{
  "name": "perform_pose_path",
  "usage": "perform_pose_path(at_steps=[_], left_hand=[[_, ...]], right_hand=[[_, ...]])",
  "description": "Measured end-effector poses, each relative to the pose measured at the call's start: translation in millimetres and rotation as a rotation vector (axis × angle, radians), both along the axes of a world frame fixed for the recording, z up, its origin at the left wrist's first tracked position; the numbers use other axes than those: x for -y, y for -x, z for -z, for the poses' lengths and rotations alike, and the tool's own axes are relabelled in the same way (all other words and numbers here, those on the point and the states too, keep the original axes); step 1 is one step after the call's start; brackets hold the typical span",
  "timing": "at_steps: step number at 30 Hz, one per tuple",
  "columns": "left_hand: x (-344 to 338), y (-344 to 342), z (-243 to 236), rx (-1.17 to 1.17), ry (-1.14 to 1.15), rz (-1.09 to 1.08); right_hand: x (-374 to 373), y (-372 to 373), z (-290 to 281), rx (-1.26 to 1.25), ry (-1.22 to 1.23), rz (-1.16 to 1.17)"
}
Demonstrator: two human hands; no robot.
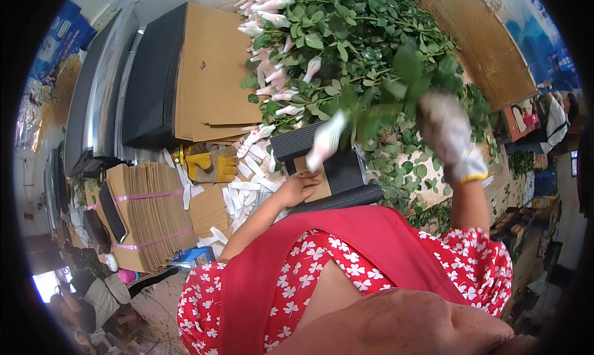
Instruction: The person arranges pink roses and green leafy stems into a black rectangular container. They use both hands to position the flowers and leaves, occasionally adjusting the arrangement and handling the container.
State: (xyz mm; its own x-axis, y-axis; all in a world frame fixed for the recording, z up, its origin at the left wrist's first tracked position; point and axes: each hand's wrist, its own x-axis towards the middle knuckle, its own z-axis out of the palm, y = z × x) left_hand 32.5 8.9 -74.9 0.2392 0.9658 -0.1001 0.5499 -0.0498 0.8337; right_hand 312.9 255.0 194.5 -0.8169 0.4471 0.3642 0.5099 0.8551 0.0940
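Head view, left hand [300, 189]: bare, mid-frame, fingers bent on the brown card [320, 185]; can't tell if it's pinching it
Right hand [444, 129]: gloved, right of centre, pretty blurry, looks closed around the stem of the sleeved flower [327, 141]
Sleeved flower: mid-frame, white-wrapped head just above the left hand, stem running right
Flower pile [359, 39]: heaped up top centre, super leafy
Loose white sleeves [247, 191]: scattered left of centre
Yellow glove [204, 164]: just above those sleeves

No text can be read; the pale marks [64, 27] on the blue packaging [75, 40] at upper left are blurred.
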Motion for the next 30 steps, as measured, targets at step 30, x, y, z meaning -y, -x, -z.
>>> perform_pose_path(at_steps=[30], left_hand=[[-5.4, -8.0, -1.2, -0.165, -0.221, -0.338]], right_hand=[[-106.7, 93.5, 144.6, 0.440, 0.525, 0.309]])
